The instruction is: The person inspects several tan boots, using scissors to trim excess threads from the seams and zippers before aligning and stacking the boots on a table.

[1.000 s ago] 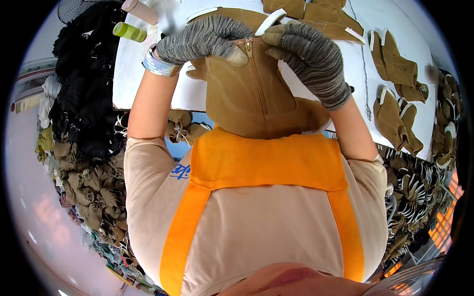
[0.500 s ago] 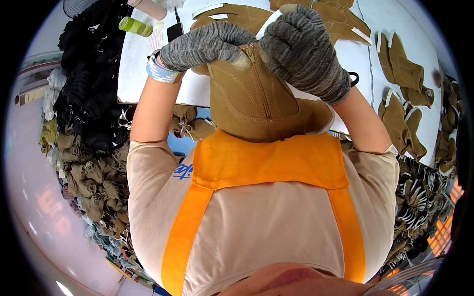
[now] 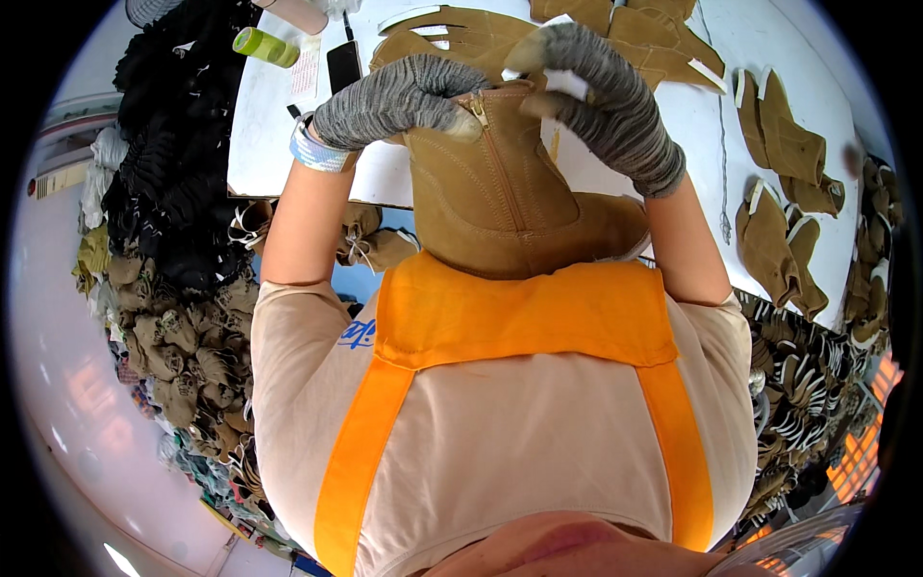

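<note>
A brown suede ankle boot [image 3: 481,192] with a side zipper [image 3: 505,168] rests against my orange apron [image 3: 524,313], its toe pointing right. My left hand [image 3: 409,96], in a grey knit glove, grips the top edge of the boot beside the zipper pull, thumb on the outside. My gloved right hand [image 3: 601,101] is just right of the boot's opening, its fingers apart and curved, with nothing seen between them. The tips of that hand are slightly blurred close to the boot's rim.
Flat brown boot pieces [image 3: 461,38] lie on the white table [image 3: 279,144] beyond the boot. More brown uppers [image 3: 784,125] are at the right. A phone [image 3: 343,65] and a green container [image 3: 266,47] sit far left. Piled brown uppers [image 3: 183,346] flank me.
My right hand has opened from a closed fist and drawn slightly off the boot's top edge. The left hand keeps its hold, and the boot stays nearly in place.
</note>
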A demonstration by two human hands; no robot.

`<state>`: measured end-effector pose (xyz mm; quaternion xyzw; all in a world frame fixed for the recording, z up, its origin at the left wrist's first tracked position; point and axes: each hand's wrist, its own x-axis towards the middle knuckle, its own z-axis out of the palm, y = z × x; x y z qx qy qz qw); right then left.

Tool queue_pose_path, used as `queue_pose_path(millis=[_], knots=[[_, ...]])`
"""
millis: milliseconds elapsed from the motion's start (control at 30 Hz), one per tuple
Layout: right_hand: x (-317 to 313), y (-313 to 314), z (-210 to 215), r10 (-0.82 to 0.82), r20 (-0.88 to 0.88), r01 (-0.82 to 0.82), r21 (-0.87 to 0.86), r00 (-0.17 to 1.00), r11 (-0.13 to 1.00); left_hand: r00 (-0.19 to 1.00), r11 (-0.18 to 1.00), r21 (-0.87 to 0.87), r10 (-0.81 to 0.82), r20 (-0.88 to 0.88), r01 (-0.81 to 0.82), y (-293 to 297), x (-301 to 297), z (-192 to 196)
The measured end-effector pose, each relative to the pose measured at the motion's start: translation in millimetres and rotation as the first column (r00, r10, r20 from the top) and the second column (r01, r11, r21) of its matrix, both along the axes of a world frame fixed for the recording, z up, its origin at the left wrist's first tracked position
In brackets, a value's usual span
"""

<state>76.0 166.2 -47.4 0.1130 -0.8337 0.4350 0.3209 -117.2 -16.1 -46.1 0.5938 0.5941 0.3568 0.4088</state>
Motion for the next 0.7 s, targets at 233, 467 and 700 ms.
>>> queue_pose_path(millis=[233,467,700], knots=[[-22,-9,6,-0.035,-0.111,0.099,0.648,0.993,0.755,0.997,0.996,0.062,0.054,0.052,-0.057,-17,-6,-16],[-34,-34,-8,-0.079,-0.041,0.086,0.665,0.996,0.742,0.99,0.99,-0.076,0.113,-0.088,-0.12,-33,19,20],[-37,-58,-27,-0.006,-0.176,0.065,0.329,0.984,0.942,0.965,0.967,-0.063,0.237,-0.11,-0.245,-50,29,17]])
